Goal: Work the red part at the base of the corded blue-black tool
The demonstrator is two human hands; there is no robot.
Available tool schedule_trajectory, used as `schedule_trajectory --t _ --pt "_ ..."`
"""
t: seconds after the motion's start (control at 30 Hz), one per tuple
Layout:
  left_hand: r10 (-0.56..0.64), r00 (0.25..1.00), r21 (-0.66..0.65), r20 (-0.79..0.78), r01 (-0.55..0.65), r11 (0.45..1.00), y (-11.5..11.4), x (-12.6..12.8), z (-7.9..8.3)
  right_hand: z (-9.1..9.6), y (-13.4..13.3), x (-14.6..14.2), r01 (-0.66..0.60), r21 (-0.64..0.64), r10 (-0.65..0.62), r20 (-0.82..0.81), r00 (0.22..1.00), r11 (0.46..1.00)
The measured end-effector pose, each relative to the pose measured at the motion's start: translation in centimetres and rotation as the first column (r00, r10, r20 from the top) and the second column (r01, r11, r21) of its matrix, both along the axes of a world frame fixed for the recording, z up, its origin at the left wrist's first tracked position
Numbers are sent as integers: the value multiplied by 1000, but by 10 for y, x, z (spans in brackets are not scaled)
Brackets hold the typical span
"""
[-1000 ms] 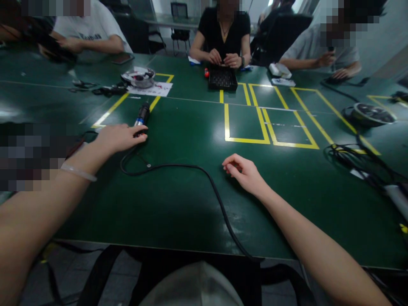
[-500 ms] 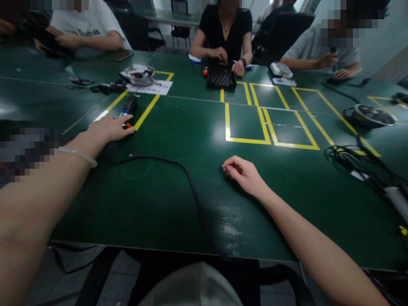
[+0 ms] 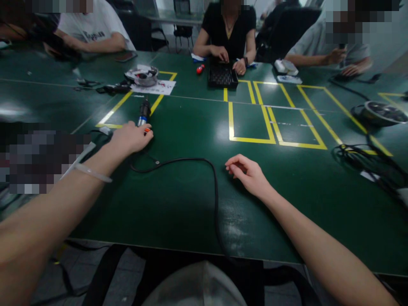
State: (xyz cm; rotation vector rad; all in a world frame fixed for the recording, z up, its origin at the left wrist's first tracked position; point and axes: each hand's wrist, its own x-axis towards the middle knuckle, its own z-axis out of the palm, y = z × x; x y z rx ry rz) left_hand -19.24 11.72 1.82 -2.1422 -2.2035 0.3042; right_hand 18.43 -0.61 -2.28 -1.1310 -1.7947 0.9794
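Note:
My left hand [image 3: 132,138] is wrapped around a corded electric screwdriver [image 3: 144,109] with a black nose, a blue ring and an orange part near the thumb. The tool points away from me, close to a yellow tape outline [image 3: 156,104]; its grip is mostly hidden by my hand. A black cord [image 3: 215,199] loops from there across the green table [image 3: 178,204] and over the front edge. My right hand [image 3: 247,170] rests on the table right of the cord, fingers loosely curled, thumb apart, nothing visible in it.
Yellow tape rectangles [image 3: 251,139] mark the table. Across it, a person [image 3: 229,32] works at a black tray [image 3: 223,76] beside a red object [image 3: 200,69]. A metal bowl [image 3: 148,76] stands far left, another bowl [image 3: 381,112] far right near tangled cables [image 3: 357,157].
My left hand has moved right with the electric screwdriver, and the cord's loop has shifted right. My right hand stays put. The red object by the tray has tipped and moved slightly left.

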Motion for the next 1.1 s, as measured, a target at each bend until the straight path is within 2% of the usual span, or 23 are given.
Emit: schedule_trajectory --t 0.13,0.33,0.5,0.63,0.77,0.9,1.1 --pt "-59 998 41 -12 60 997 -27 40 -4 7 -3 -2 21 98 -22 14 1000 995" --pt "-213 977 80 -30 215 973 -71 105 -1 16 -9 -4 -52 233 6 191 981 971" --pt "-344 939 97 16 341 935 -99 149 -1 10 -9 -7 -103 181 45 301 953 978" --pt "-450 888 106 96 441 891 -115 176 -3 4 -8 -7 -97 100 63 296 953 990" --pt "-534 836 119 126 521 845 -124 187 -3 4 -8 -7 -114 60 96 246 965 992" --pt "-594 795 137 125 579 804 -125 184 -3 6 -8 -7 -143 43 131 210 969 989" --pt "-588 797 130 137 574 809 -125 180 -4 6 -7 -14 -134 46 125 168 978 990"
